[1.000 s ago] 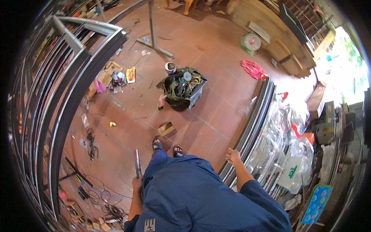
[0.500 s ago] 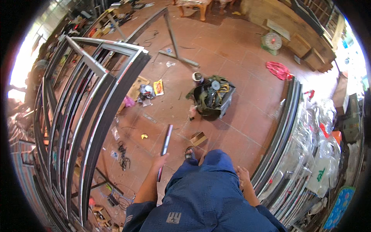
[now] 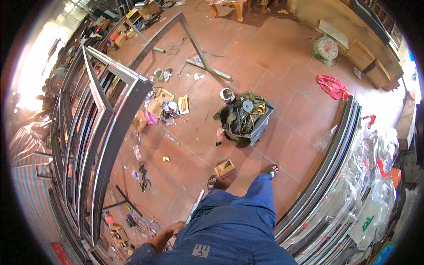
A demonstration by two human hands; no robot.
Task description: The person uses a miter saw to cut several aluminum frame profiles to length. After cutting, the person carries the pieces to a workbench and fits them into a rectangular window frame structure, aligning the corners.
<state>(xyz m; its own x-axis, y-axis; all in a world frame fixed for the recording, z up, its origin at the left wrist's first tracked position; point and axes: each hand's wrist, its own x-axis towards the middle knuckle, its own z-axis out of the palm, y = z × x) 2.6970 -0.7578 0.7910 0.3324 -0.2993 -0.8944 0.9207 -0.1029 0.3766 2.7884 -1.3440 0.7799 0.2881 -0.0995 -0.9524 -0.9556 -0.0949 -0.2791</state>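
Observation:
My left hand (image 3: 177, 227) is closed around a short metal profile bar (image 3: 195, 205), low at my left side against my blue clothing. The bar's far end, with a red and white edge, points up and away; its near end is hidden behind my hand and clothes. No part of my right hand shows. Ahead of my feet lies a small open cardboard box (image 3: 225, 168). Beyond it stands a dark tool bag (image 3: 247, 117) stuffed with cables and tools, and a white tub (image 3: 227, 95) sits beside it.
Dark metal frames (image 3: 115, 128) lean in a row on the left. Long profile bars (image 3: 327, 163) and clear plastic wrapping (image 3: 353, 172) line the right side. Farther off are a dial scale (image 3: 326, 48), a pink cloth (image 3: 332, 86) and an angled metal frame (image 3: 194, 42). Cables and scraps litter the floor.
My left hand has lowered the bar toward my side. My right hand has left the view. My right foot has come into sight, stepped forward, and the view has shifted slightly.

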